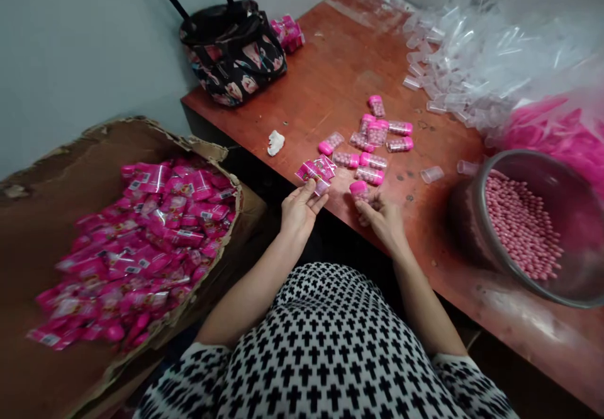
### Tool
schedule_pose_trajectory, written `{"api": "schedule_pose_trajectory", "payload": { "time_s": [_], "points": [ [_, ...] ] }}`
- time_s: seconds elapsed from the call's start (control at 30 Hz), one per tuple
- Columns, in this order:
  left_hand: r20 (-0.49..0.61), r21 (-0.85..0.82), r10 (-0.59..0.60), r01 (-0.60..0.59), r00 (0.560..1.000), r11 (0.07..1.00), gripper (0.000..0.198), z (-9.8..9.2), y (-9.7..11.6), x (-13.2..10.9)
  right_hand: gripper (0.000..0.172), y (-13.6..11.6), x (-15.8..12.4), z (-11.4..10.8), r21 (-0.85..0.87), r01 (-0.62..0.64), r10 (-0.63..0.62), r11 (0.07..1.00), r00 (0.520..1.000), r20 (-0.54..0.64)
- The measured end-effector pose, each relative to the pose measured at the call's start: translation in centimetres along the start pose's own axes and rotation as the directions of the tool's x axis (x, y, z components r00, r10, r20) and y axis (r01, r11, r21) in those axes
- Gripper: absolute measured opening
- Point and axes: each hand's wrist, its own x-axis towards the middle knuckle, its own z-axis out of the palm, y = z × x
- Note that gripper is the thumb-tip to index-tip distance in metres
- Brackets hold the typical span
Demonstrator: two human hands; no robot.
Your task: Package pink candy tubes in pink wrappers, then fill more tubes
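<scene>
Near the table's front edge, my left hand (300, 210) pinches several small pink printed plastic packets (317, 170). My right hand (384, 219) is closed around a small clear bottle with a pink cap (359, 189); its lower part is hidden by my fingers. Just beyond both hands lie several similar capped bottles (370, 175), filled with pink beads, most of them on their sides. One bottle (331, 143) rests apart from the cluster, close to the packets.
Left of me, a torn cardboard box (238, 208) holds many pink packets (141, 249). A floral handbag (240, 60) and a white scrap (275, 143) are on the table (325, 79). At right are clear tubes (453, 60), pink pieces in plastic (557, 129) and a bucket (476, 217) of pink beads.
</scene>
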Motion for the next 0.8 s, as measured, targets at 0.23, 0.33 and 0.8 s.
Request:
{"api": "schedule_pose_trajectory", "payload": {
  "time_s": [0.23,0.33,0.8],
  "points": [
    [0.011,-0.131,-0.099,0.100,0.995,0.986,0.010,0.5,-0.9,-0.3,0.033,-1.3,-3.0,2.6,0.394,0.005,-0.043,0.919,0.995,0.086],
    [0.016,-0.155,-0.111,0.112,0.994,0.982,0.009,0.6,-1.0,-0.4,0.031,-1.4,-3.0,3.2,0.379,0.027,-0.058,0.925,0.996,0.072],
    [0.246,0.090,-0.003,-0.019,0.969,0.996,0.031,1.0,-0.6,-0.8,0.032,-0.7,-2.1,4.2,0.499,0.017,-0.081,0.867,0.991,0.107]
  ]
}}
